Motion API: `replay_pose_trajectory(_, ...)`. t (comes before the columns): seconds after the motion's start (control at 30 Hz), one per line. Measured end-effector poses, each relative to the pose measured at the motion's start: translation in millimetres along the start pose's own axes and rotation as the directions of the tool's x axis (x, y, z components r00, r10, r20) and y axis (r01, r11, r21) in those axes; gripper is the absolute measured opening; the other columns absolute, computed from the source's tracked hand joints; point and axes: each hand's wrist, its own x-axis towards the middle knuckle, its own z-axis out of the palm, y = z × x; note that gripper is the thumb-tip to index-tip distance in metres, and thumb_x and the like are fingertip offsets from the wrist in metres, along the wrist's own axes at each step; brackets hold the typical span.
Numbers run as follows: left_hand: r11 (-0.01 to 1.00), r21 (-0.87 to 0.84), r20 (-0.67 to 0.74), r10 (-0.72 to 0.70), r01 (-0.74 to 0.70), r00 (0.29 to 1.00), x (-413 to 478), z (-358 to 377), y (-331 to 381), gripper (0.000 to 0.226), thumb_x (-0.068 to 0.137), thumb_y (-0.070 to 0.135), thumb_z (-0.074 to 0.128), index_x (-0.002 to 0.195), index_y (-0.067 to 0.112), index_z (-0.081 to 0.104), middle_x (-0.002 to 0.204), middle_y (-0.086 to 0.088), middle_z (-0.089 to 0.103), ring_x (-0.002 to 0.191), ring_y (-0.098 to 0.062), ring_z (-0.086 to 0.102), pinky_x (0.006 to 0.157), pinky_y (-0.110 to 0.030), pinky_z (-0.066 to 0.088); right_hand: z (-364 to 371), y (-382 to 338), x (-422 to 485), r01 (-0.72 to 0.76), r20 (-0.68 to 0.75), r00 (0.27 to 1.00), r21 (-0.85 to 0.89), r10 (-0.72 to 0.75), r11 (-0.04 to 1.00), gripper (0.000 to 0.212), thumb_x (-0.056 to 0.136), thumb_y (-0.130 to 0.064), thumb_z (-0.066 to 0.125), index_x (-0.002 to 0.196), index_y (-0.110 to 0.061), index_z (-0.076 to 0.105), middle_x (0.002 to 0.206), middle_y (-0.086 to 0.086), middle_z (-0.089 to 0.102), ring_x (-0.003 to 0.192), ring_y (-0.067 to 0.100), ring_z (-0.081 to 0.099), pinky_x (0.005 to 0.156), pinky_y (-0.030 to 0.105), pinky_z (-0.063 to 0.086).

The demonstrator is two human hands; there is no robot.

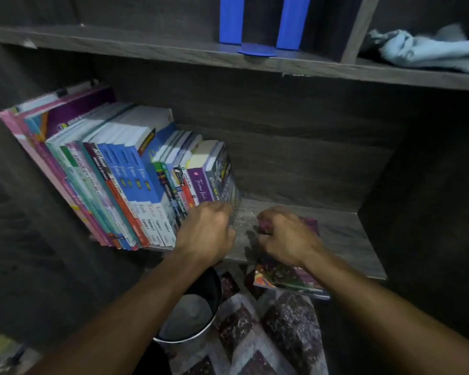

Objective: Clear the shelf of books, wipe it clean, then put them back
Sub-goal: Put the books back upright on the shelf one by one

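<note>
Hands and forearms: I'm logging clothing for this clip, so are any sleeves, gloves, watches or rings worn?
No gloves on the left hand or right hand, no watch or band at either wrist. The left forearm and right forearm are bare to the frame's edge, no sleeve in view. Rings: too blurred to tell.

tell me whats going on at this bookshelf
A person is handling books on a shelf. The left hand grips the last book in the standing row, while the right hand grips a flat book lying over the shelf's front edge. A blue cloth sits on the shelf above, and a bucket stands on the floor below.
</note>
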Motion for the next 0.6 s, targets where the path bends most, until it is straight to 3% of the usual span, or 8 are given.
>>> replay_pose_trajectory(0.1, 1.0, -0.01, 0.097, 0.008, -0.007, 0.995, 1, 2, 22, 0.028, 0.085, 0.026, 0.054, 0.108, 0.012, 0.062, 0.108, -0.011, 0.066, 0.098, -0.03, 0.062, 0.076, -0.037, 0.051, -11, 15, -18, -0.065, 0.008, 0.998, -0.078, 0.066, 0.995, 0.04, 0.089, -0.031, 0.062, 0.126, -0.017, 0.059, 0.134, 0.008, 0.056, 0.125, 0.029, 0.053, 0.1, 0.035, 0.046)
replay_pose_trajectory(0.2, 0.999, -0.016, 0.137, 0.049, -0.047, 0.989, 1, 15, 43, 0.036, 0.09, 0.028, 0.053, 0.123, 0.014, 0.059, 0.118, -0.008, 0.063, 0.103, -0.027, 0.061, 0.083, -0.036, 0.053, -11, 38, -34, -0.139, 0.01, 0.99, -0.087, 0.14, 0.987, 0.041, 0.086, -0.032, 0.064, 0.125, -0.019, 0.06, 0.133, 0.006, 0.059, 0.122, 0.028, 0.055, 0.098, 0.033, 0.048)
replay_pose_trajectory(0.43, 0.995, -0.046, 0.227, 0.099, -0.091, 0.969, 0, 72, 71, 0.034, 0.088, 0.031, 0.051, 0.117, 0.015, 0.059, 0.116, -0.006, 0.061, 0.104, -0.026, 0.057, 0.086, -0.036, 0.047, 10, 93, -70, -0.309, 0.087, 0.946, -0.045, 0.312, 0.95, 0.036, 0.089, -0.037, 0.061, 0.124, -0.026, 0.058, 0.125, 0.005, 0.058, 0.113, 0.026, 0.058, 0.096, 0.04, 0.05)
replay_pose_trajectory(0.6, 0.986, -0.137, 0.162, 0.112, -0.09, 0.981, -9, 113, 75, 0.055, 0.08, 0.038, 0.04, 0.118, 0.006, 0.063, 0.114, -0.014, 0.063, 0.102, -0.033, 0.057, 0.088, -0.039, 0.049, 35, 115, -84, -0.435, 0.089, 0.9, 0.107, 0.427, 0.894, 0.043, 0.094, -0.041, 0.058, 0.132, -0.024, 0.048, 0.131, 0.006, 0.051, 0.119, 0.028, 0.055, 0.098, 0.04, 0.048)
